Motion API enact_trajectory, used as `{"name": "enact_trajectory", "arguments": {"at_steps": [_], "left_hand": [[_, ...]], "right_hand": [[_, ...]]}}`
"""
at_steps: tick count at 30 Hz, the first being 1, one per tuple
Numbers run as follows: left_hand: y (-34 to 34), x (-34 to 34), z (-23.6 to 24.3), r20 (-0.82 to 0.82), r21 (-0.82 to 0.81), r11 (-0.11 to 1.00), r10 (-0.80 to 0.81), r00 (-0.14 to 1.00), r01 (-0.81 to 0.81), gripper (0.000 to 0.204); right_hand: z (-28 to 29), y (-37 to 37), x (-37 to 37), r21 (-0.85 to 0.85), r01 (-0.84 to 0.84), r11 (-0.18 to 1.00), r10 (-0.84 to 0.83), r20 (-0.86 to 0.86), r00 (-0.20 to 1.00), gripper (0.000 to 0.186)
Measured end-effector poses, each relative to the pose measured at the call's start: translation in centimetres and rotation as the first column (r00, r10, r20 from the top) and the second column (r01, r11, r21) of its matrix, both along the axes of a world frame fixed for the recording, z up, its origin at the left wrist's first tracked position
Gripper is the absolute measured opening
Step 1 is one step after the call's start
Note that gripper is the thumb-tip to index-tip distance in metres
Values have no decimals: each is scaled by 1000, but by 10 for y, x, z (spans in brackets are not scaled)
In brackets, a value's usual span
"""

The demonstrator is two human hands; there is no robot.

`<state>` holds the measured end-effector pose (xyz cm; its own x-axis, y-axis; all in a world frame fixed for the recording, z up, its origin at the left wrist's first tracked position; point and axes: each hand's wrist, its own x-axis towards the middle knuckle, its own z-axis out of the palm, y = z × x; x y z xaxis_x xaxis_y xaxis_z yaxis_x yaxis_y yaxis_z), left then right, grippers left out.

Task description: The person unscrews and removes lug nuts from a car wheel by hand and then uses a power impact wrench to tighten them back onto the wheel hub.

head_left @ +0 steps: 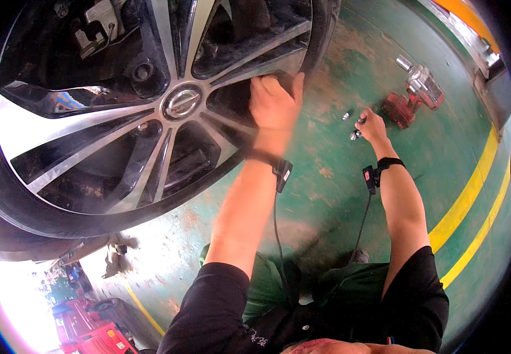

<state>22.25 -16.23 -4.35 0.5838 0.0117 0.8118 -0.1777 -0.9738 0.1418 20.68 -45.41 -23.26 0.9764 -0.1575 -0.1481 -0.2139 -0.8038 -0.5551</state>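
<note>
A large wheel (223, 117) with black and silver spokes and a black tyre fills the upper left. My left hand (276, 106) is on its right side, fingers bent over a spoke near the rim and thumb along the edge. Down at the green floor, my right hand (373, 126) is closed with its fingertips around small shiny lug nuts. Some lug nuts (354, 135) show just below those fingertips; whether they are held or lie on the floor I cannot tell. Another lug nut (345, 116) lies apart on the floor, left of the hand.
A red and silver impact wrench (415, 94) with a socket lies on the floor beyond my right hand. Yellow lines (471, 194) run along the floor at right. A red machine (93, 327) stands at lower left. Cables hang from both wrist straps.
</note>
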Motion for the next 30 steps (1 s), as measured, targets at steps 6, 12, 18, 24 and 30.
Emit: {"name": "enact_trajectory", "arguments": {"at_steps": [6, 12, 18, 24, 30], "left_hand": [[-2, -2, 2, -26, -48, 998, -30, 999, 28, 59], [-6, -6, 6, -50, -110, 991, -84, 995, 78, 54], [-3, -6, 7, -71, -128, 988, -90, 993, 81, 53], [-10, -1, 11, -54, -132, 987, -102, 993, 94, 54], [-21, 2, 18, -76, -151, 987, -62, 995, 50, 55]], "right_hand": [[-4, 7, 3, -91, 108, 990, -105, 36, 994, 34], [80, 37, 42, 158, 344, 926, -378, 403, 834, 40], [176, 102, 59, 665, 106, 739, -377, 279, 883, 38], [198, 127, 53, 892, 53, 449, -288, 89, 953, 32], [231, 115, 53, 935, 8, 354, -349, 124, 929, 30]]}}
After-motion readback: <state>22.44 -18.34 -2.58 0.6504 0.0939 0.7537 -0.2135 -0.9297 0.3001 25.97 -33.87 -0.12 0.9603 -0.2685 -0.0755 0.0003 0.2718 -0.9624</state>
